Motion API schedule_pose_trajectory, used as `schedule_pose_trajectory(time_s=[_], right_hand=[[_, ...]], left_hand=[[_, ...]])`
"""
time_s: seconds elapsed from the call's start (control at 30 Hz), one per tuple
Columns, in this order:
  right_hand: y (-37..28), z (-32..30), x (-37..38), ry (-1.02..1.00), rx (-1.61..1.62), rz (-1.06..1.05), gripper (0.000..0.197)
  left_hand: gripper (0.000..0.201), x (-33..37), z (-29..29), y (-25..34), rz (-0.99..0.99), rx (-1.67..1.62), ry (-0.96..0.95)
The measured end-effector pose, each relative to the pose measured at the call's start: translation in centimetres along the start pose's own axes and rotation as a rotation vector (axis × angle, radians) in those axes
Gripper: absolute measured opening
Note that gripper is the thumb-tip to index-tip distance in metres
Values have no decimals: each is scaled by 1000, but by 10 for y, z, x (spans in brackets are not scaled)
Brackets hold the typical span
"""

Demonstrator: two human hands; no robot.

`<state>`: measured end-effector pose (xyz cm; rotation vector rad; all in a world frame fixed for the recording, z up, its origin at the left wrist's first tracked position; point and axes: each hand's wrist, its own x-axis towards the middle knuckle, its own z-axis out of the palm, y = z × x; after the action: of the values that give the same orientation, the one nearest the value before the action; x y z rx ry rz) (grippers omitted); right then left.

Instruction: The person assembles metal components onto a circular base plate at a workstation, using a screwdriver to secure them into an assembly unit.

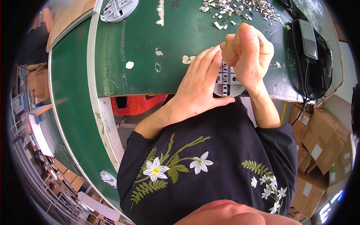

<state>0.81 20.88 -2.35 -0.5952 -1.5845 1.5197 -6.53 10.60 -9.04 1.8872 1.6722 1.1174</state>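
A round grey plastic part (227, 83) with several slots and small compartments lies at the front edge of the green worktable (142, 75). My left hand (200, 77) rests along its left side, fingers stretched out together and thumb spread toward me. Much of the part is hidden under both hands. Above its right side my right hand (247, 54) is raised and closed, thumb on top. A small dark bit shows by its curled fingers, but what it grips is mostly hidden. Beyond the hands lies a loose heap of small metal clips (243, 11).
On the right, a power bank (308, 39) with a cable lies on a black case (322, 71). Another round grey part (119, 9) sits at the far left. A red stool (138, 105) stands under the table edge; cardboard boxes (318, 131) are piled at right.
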Motion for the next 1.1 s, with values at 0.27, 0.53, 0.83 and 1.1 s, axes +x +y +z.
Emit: schedule_pose_trajectory(time_s=[0.27,0.53,0.83,1.1], right_hand=[[-4,-27,15,-211,532,154,34],[-4,-35,5,-308,394,128,32],[-1,-28,-1,-254,371,270,35],[-5,-22,-5,-205,135,191,28]], left_hand=[[103,0,1,2,-9,-4,33],[104,0,2,2,7,8,38],[105,-2,3,1,-20,-20,-6],[104,1,-1,1,-20,-11,-19]])
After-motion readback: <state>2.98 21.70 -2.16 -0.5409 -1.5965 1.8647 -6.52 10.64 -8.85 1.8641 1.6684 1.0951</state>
